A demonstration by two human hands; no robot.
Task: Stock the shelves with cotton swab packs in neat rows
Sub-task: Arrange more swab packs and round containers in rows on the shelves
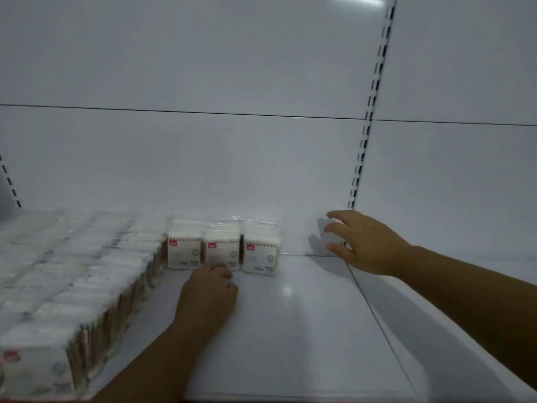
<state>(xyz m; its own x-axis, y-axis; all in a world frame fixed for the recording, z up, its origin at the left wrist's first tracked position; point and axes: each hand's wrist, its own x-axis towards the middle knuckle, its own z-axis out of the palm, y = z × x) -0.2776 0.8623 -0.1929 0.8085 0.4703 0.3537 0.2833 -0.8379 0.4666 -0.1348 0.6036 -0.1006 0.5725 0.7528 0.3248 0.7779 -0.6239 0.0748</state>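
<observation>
Head view, looking down onto a glossy white metal shelf (290, 330) backed by a white wall panel (203, 155). On the left, running front to back, a dense block of clear-wrapped cotton swab packs (72, 271). Just beside it, at the back against the panel, a short row of three square white cotton swab packs with red corner labels (223, 253), upright and side by side.

Left hand (207, 298) low on the shelf, unclenched, loosely bent fingertips touching the bottom front of the middle pack and gripping nothing. Right hand (360, 242) reaching to the back panel well right of the row, near a slotted black-and-white upright (363, 141). Fingers spread and curved, possibly around a pale pack, but too blurred to tell whether grasping or empty.

Likely step: squaring the back row and extending it rightward. To do it well:
- Push each pack from low on its face to avoid tipping.
- Seat it flush against the panel and its neighbour.
- Keep red labels forward and fronts level.
- Continue the row toward the upright before starting another in front.
</observation>
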